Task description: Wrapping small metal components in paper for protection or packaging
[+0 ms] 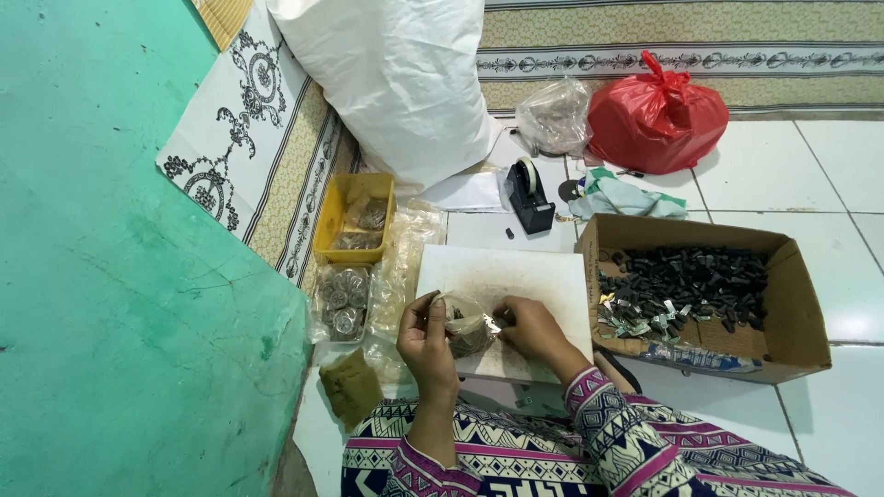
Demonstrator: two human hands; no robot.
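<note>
- In the head view, we see the left hand [425, 336] raised upright, fingers closed on the left edge of a small clear plastic bag [470, 327] with dark small pieces inside.
- We see the right hand [529, 329] gripping the same bag from the right, fingers curled onto it; the bag hangs between both hands, just above the near edge of a white board [516, 271] lying on the floor.
- Right of the board we find an open cardboard box [792, 313] holding a heap of small black parts, with some shiny ones at its near left corner.
- Left of the board lie clear plastic bags with round metal pieces [343, 304], and farther off a yellow tray [333, 241] with more filled bags.
- Just beyond the board stands a black tape dispenser [529, 198].
- At the far side we see a big white sack [396, 83], a clear bag [552, 115] and a knotted red plastic bag [658, 115].
- A green wall [120, 276] fills the left; patterned sleeves [608, 433] show at the near edge.
</note>
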